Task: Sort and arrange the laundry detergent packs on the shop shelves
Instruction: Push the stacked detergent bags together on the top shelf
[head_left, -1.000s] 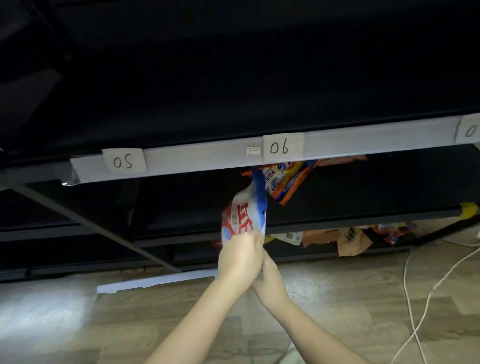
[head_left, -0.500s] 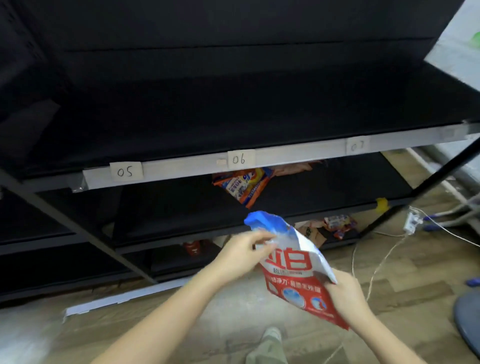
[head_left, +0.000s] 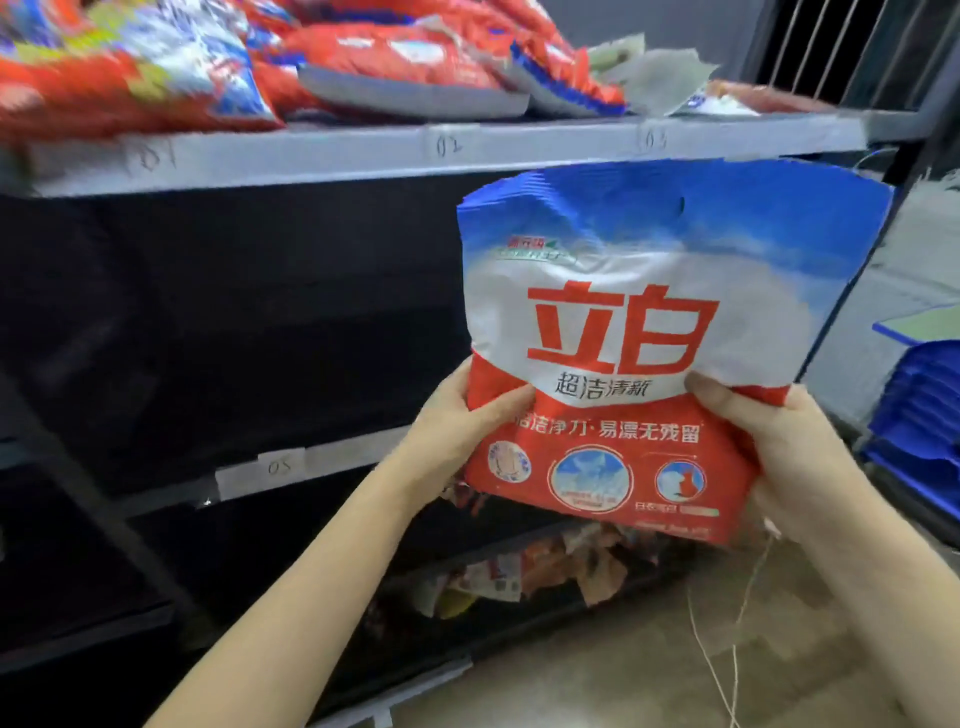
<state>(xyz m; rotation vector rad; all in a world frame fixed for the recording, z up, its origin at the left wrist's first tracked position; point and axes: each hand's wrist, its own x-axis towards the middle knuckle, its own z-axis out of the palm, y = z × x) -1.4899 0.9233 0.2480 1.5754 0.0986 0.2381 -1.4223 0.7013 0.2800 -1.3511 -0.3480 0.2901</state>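
Hands: the left hand (head_left: 457, 421) and the right hand (head_left: 779, 441) are both gripping the lower half of one detergent pack (head_left: 634, 338), thumbs on its front | Pack: it is standing upright in the air before the dark shelves | Top shelf (head_left: 363, 156): a pile of packs (head_left: 311, 57) is lying there | Bottom shelf: some crumpled packs (head_left: 545, 566) are lying there

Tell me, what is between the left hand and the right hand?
In the head view, the detergent pack: left hand and right hand grip its sides.
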